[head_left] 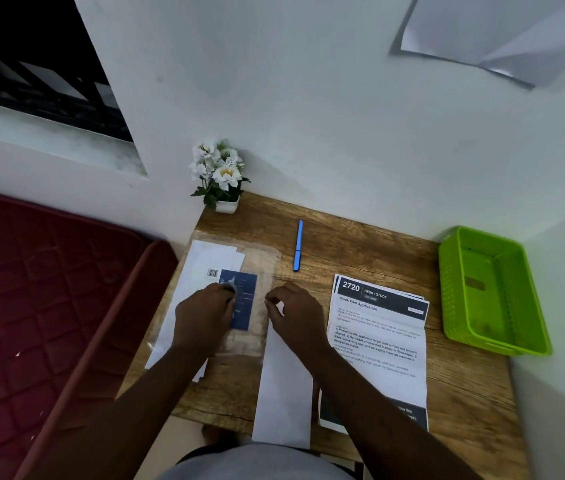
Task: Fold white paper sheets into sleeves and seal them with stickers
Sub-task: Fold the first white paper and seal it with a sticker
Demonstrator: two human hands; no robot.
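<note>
both hands work at the near left of the wooden worktop (360,244). my left hand (201,318) pinches something small and grey, maybe a sticker (231,288), over the blue sticker card (241,299) lying in clear plastic on white sheets (205,261). my right hand (295,315) pinches the top end of the folded white paper sleeve (283,393), which runs toward me past the worktop's near edge.

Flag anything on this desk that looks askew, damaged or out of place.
The long folded white paper sleeve overhangs the near edge of the wooden desk. A white sheet on the wall has a curled lower corner. Nothing looks spilled or damaged.
</note>
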